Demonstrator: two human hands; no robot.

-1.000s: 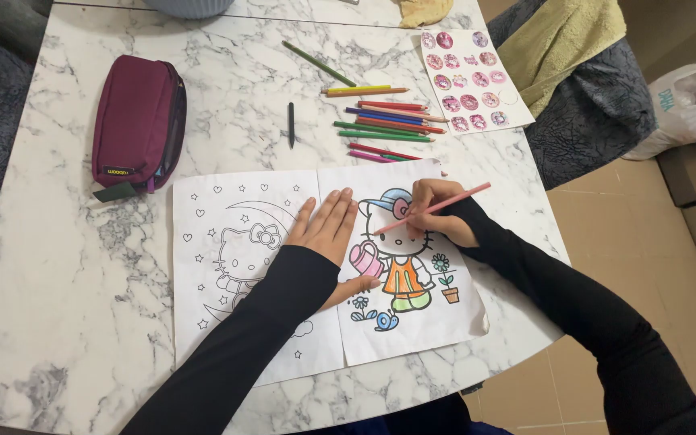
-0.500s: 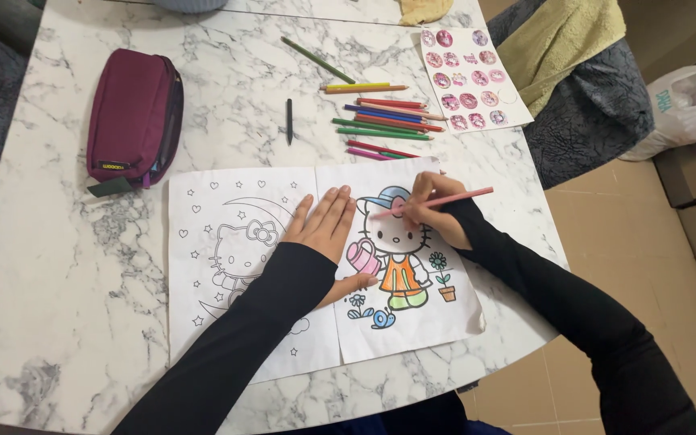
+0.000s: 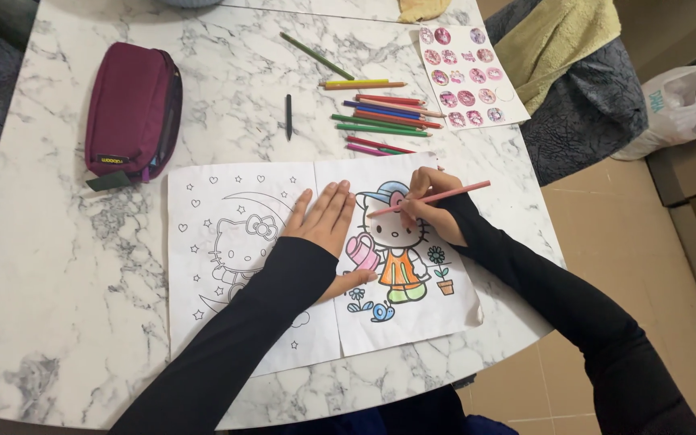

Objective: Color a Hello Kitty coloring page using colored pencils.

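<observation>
Two colouring sheets lie side by side on the marble table point(image 3: 58, 274). The right sheet point(image 3: 437, 310) shows a partly coloured cartoon cat with a watering can; the left sheet point(image 3: 203, 242) is an uncoloured cat on a moon. My left hand point(image 3: 325, 219) lies flat, fingers apart, across the seam between the sheets. My right hand point(image 3: 431, 211) grips a pink coloured pencil point(image 3: 453, 193), its tip on the cat's face near the hat.
Several loose coloured pencils point(image 3: 384, 113) lie beyond the sheets, with a black pen point(image 3: 288, 115) to their left. A maroon pencil case point(image 3: 132, 109) sits at the far left, a sticker sheet point(image 3: 465, 76) at the far right. A chair with cloths point(image 3: 573, 72) stands right of the table.
The pencil tip has shifted from the cat's face up toward the hat with small strokes. The view has drifted slightly. My left hand stays flat on the paper.
</observation>
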